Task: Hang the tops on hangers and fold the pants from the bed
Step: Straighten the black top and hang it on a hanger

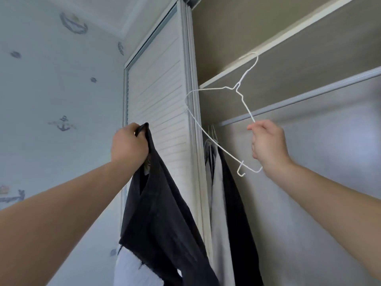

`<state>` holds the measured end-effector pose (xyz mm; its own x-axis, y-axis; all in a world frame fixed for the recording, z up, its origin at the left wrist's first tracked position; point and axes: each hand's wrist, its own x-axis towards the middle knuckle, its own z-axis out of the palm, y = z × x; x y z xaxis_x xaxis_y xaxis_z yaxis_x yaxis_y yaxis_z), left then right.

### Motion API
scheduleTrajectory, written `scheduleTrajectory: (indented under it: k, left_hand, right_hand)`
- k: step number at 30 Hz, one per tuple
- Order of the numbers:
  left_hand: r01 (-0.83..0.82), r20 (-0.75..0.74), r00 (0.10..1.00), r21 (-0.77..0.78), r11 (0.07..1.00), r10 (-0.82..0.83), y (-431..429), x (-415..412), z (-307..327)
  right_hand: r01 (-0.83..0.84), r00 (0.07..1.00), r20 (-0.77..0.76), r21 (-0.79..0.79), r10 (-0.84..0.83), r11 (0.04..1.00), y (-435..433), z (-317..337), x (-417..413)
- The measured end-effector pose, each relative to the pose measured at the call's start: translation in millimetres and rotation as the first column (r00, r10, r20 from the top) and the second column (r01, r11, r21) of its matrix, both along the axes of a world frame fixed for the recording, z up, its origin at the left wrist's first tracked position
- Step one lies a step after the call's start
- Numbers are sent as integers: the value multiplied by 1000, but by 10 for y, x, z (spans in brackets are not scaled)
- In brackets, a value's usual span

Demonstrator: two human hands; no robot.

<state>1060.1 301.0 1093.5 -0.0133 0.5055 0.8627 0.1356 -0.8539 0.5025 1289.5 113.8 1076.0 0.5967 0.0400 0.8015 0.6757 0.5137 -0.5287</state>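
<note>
**At the open wardrobe: top in one hand, bare hanger in the other**

In front of the wardrobe, the left hand [129,144] has its grip closed tight round a bunched edge of the dark top [160,213], which hangs free below the fist towards 6 o'clock; the right hand [268,147] has its grip closed on the white wire hanger [236,88], thumb and fingers pinching one sloping arm; the hanger is bare and tilted, with its hook pointing to 1 o'clock.

Likely troubles from here: the hook lies very near the shelf edge [268,46], so a lift or twist could snag it there; the hanger's far end reaches out at 9 o'clock across the edge of the slatted door [160,100] and could knock against it; the lower wire passes close to the hung clothes [222,193] and might catch them; the top is gathered in one fist, so the neck opening may stay shut and resist the wire, and loosening that grip to find it risks dropping the garment.

Room to move: the rail [299,100] runs bare towards 3 o'clock, with the hung clothes crowded at its door end; the space between the two hands is open, and I judge threading would be easier there, lower and away from shelf and door.
</note>
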Motion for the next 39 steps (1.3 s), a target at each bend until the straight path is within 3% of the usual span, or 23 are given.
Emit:
scheduleTrajectory:
  k: [7, 17, 21, 28, 35, 39]
  left_hand:
    - [-293, -6, 956, 6, 956, 293, -272, -1244, 90]
    - [-641, -50, 767, -35, 767, 639, -1106, -2806, -128]
    - [-744, -108, 668, -70, 665, 736, -1493, -3501, -361]
    - [-854, -195, 521, -123, 506, 831, -2233, -4691, -665]
    - [-944, -375, 323, -64, 323, 869, -3200, -5905, -803]
    - [-963, -454, 254, -39, 266, 854, -3698, -6691, -863]
  right_hand:
    - [-278, 960, 70, 101, 272, 955, 325, 99, -854]
    - [-511, 845, 162, -39, 510, 859, 239, -91, -2015]
    - [-629, 756, 156, -91, 635, 772, 195, -374, -2687]
    - [-848, 523, 87, -53, 848, 528, -157, -755, -4075]
    - [-978, 80, -94, -201, 992, 60, -498, -773, -5576]
    - [-976, -43, -171, -204, 984, -78, -651, -908, -6485]
